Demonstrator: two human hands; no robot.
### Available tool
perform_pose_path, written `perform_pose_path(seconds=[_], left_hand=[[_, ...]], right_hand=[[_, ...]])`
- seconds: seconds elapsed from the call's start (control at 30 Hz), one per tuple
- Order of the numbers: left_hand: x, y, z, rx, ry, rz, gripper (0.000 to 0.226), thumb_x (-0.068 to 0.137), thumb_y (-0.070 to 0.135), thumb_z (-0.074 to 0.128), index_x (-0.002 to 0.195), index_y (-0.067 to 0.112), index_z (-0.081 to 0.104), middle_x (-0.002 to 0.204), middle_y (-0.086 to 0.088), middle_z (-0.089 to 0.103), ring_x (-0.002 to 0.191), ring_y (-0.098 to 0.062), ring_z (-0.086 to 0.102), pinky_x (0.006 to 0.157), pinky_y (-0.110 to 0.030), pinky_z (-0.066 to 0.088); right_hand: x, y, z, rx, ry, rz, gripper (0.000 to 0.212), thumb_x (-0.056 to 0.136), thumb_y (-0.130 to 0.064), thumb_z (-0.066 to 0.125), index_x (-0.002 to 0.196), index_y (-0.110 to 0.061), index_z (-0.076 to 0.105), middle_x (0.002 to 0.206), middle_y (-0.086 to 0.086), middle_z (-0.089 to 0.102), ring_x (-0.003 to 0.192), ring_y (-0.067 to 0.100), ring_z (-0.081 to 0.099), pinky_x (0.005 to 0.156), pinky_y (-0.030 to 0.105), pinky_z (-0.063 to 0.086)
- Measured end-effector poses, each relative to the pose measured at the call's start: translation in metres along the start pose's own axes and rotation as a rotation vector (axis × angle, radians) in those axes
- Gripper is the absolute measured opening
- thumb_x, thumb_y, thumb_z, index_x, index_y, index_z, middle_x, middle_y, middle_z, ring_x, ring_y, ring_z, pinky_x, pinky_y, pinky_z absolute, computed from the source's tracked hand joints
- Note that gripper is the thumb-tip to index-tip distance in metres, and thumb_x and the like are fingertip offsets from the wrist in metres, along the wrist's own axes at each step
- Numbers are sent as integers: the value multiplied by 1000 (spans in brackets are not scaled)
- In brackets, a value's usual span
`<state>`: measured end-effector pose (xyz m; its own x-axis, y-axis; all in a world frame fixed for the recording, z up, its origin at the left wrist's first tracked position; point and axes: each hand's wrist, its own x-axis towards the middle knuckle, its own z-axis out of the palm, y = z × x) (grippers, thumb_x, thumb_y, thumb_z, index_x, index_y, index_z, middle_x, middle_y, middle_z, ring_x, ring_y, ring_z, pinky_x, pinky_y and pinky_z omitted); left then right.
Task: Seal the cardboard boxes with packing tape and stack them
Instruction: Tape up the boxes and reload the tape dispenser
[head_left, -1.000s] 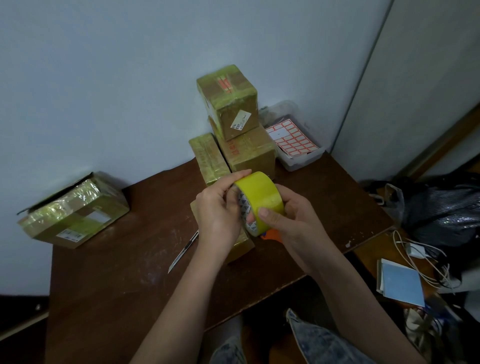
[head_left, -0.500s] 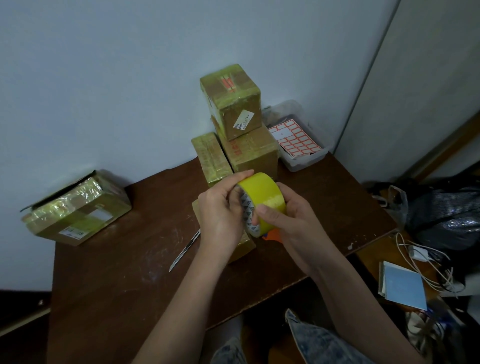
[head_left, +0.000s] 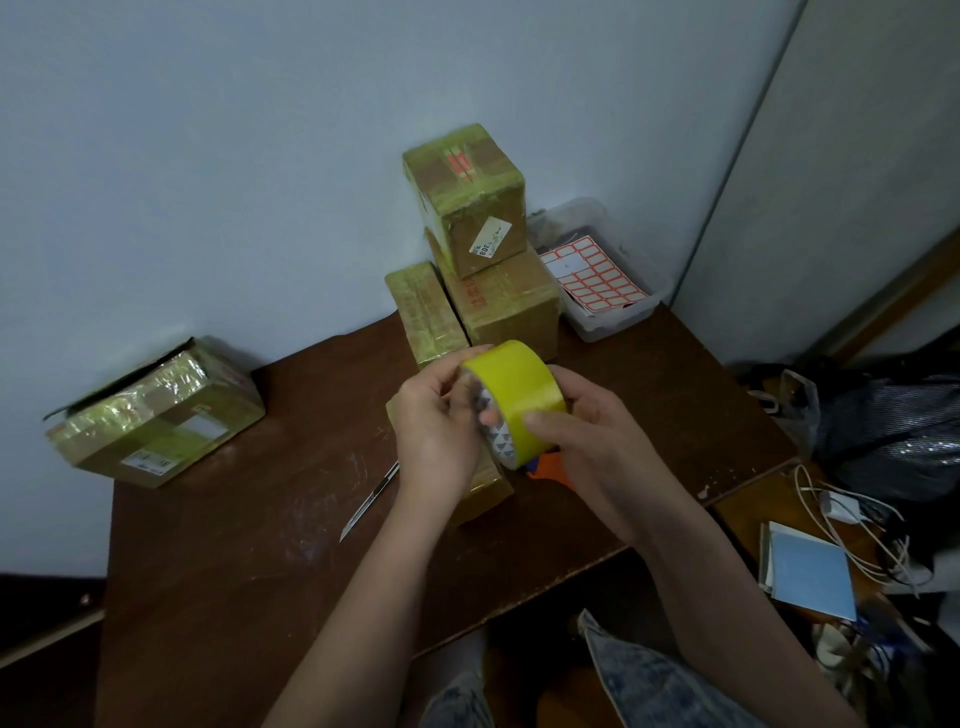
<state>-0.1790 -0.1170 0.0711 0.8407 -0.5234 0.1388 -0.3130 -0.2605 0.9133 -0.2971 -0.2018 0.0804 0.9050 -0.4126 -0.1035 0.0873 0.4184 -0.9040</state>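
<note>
Both hands, left hand (head_left: 439, 426) and right hand (head_left: 587, 436), grip yellow tape roll (head_left: 514, 397) above scuffed brown table (head_left: 234, 545). Taped boxes (head_left: 467, 208) stacked at 12 against pale wall (head_left: 208, 156); another box (head_left: 156, 415) at 9.

Dark brown wooden table (head_left: 218, 597), top scuffed with pale scratches, pushed against a plain pale blue-grey wall (head_left: 208, 156). Right of the table: a lighter panel (head_left: 857, 182), wood trim along its base. Floor right of the table cluttered, with a dark bag (head_left: 893, 431), white cables (head_left: 852, 530), blue notebook (head_left: 810, 577). Light dim.
</note>
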Motion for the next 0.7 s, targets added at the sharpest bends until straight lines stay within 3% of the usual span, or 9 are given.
perform_pose_path(seconds=[0.1,0.2,0.3,0.37,0.47,0.53,0.57,0.63,0.7], left_hand=[[3,-10,-2,-144,-2,-129,36,92,-4,51,93,22,75,76,-8,68,76,-37,67,70,-60,55],[1,-8,-1,-223,-34,-218,29,90,-11,49,83,6,71,69,-28,56,64,-31,56,66,-63,52],[-1,-3,0,-312,-74,-327,19,90,-16,46,87,-9,64,59,-17,52,57,-24,50,54,-40,49],[-4,4,0,-348,-108,-391,27,89,-20,41,82,-7,63,54,-5,59,49,-17,55,45,-26,47],[-6,4,-1,-358,-132,-444,28,89,-18,40,86,-4,64,63,-11,65,55,-20,62,46,-27,51],[-4,0,0,-236,-114,-367,22,91,-15,43,97,-8,63,77,-21,62,65,-32,58,56,-37,54],[-3,-2,-1,-147,-113,-273,26,92,-12,47,105,-1,66,85,-20,64,73,-31,60,65,-41,56],[-3,2,-2,-12,-92,-46,52,88,-16,51,124,19,63,107,-5,67,94,-9,63,81,-27,55],[-3,7,-4,61,-88,191,65,79,-23,53,122,25,63,118,0,65,107,1,59,88,-18,52]], right_hand=[[-1,-2,0,-110,26,-50,25,91,-19,59,112,-7,68,98,7,75,94,24,68,82,36,55],[-2,-3,3,-126,-13,-70,26,93,-15,54,114,-4,65,98,8,75,95,18,70,81,30,56],[-1,-6,3,-148,-45,-79,26,93,-16,52,114,-7,64,97,6,75,95,17,70,83,35,56],[-1,-7,1,-123,-67,-73,24,92,-15,52,112,-10,64,95,3,75,92,15,70,81,30,56],[1,-5,1,-98,-58,-57,23,93,-7,53,111,-8,67,96,8,75,93,21,70,84,34,56],[3,-2,2,-87,28,-35,27,87,-5,50,102,-9,72,90,12,74,88,24,69,82,36,55],[4,-2,2,-90,72,-27,27,86,-6,49,98,-10,73,86,13,74,84,25,68,80,37,54],[4,0,3,-129,136,-10,21,91,-8,52,89,-8,73,78,11,72,77,24,65,73,34,54],[3,-3,6,-157,210,23,24,96,-9,51,82,-9,70,72,10,69,73,24,62,69,31,53]])
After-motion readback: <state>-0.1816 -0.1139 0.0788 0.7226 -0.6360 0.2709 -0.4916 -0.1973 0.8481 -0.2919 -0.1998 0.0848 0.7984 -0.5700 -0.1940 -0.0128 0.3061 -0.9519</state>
